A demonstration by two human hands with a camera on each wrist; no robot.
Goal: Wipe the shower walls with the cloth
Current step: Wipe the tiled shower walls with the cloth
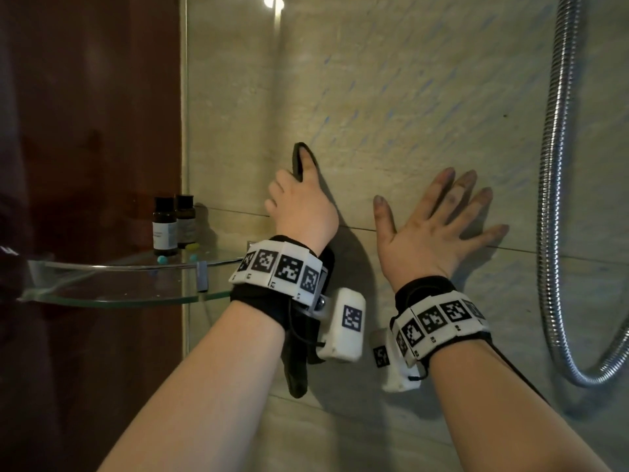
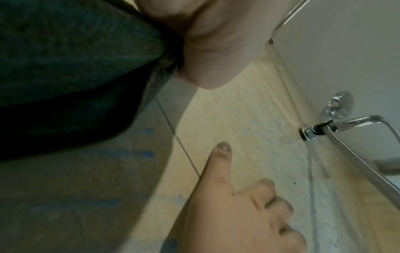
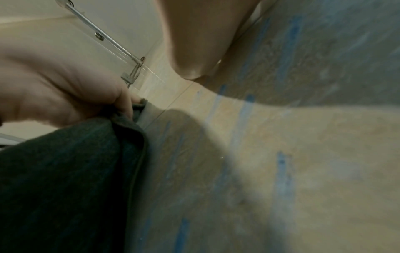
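A left hand (image 1: pixel 303 206) grips a dark cloth (image 1: pixel 299 373) hanging lengthwise against the shower wall (image 1: pixel 391 107), while the right hand (image 1: pixel 439 226) lies spread flat alongside it.

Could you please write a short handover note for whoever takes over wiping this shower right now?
Left hand grips the dark cloth and holds it against the tiled wall, just right of the glass corner shelf; the cloth's tail hangs below the wrist.
Right hand is open, fingers spread flat on the same wall, holding nothing.
Done: cannot be judged; blue streaks show over most of the wall.
Left: wipe the streaked tiles above and to the right, up to the shower hose. Mind the two small bottles on the shelf.
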